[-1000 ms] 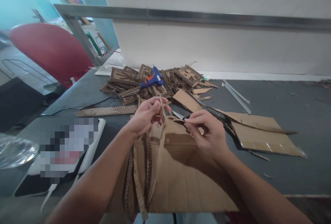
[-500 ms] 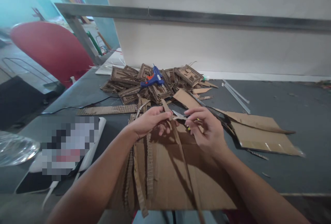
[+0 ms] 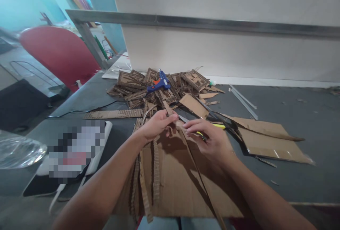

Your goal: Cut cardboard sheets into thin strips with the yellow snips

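Observation:
My left hand [image 3: 160, 125] is closed around a long thin cardboard strip [image 3: 195, 164], which slants down toward the front edge. Its upper end pokes out above my thumb. In my closed right hand [image 3: 208, 138] are scissors [image 3: 183, 118] with yellow-and-black handles, their pointed metal blade lying beside the strip. The fingertips of that hand are at the strip, where a bit of its paper layer curls away. Beneath both hands lies a large cardboard sheet [image 3: 183, 194]. Several corrugated strips [image 3: 156, 173] hang by my left forearm.
A blue glue gun [image 3: 160, 84] rests on a pile of framed cardboard pieces [image 3: 127, 79] at the back. Folded cardboard [image 3: 268, 141] and clear glue sticks [image 3: 244, 101] are on the right. A phone [image 3: 77, 148], white cable and clear plastic bottle [image 3: 21, 150] are left.
My right hand has shifted left and closer to my left hand, turning the scissors so a yellow handle shows behind it. The camera view has moved slightly.

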{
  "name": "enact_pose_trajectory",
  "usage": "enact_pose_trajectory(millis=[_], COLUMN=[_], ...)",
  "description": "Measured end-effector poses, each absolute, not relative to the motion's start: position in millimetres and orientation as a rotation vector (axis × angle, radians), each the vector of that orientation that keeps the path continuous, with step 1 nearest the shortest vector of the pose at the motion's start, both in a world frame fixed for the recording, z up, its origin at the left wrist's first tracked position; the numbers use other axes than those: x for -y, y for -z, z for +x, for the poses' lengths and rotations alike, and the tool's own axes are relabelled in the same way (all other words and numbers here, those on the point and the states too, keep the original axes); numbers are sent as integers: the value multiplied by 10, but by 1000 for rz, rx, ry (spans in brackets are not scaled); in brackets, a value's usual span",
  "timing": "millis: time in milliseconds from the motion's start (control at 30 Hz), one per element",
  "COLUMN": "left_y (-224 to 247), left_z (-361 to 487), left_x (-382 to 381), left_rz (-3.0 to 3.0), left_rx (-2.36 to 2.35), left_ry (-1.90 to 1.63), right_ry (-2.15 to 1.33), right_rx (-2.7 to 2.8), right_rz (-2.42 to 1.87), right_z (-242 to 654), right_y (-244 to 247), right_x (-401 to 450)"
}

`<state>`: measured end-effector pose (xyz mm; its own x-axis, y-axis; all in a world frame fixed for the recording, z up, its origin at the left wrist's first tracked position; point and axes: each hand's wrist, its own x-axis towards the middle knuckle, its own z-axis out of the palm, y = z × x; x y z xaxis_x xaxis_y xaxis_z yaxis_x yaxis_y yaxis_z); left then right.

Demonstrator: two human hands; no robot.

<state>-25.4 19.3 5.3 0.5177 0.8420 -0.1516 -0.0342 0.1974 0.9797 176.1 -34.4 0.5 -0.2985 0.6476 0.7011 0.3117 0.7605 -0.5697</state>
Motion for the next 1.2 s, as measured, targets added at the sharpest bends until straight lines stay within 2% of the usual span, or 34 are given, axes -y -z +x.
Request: enact_pose_trajectory(millis=[200, 433, 833, 1200], left_y=[-61, -75, -3, 83], left_z=[-215, -175, -199, -226], left_x=[-209, -200, -239, -307], left_rz=[1112, 1095, 1093, 1094], left_rx=[-975, -1000, -1002, -1007], left_ry=[-943, -988, -1025, -1102], right_ry=[-347, -142, -186, 15], right_rx=[2086, 2254, 2162, 2094], right_rz=[-666, -715, -876, -790], right_z=[1793, 1822, 1861, 1903], right_y=[18, -23, 85, 80], right_x=[344, 477, 821, 997])
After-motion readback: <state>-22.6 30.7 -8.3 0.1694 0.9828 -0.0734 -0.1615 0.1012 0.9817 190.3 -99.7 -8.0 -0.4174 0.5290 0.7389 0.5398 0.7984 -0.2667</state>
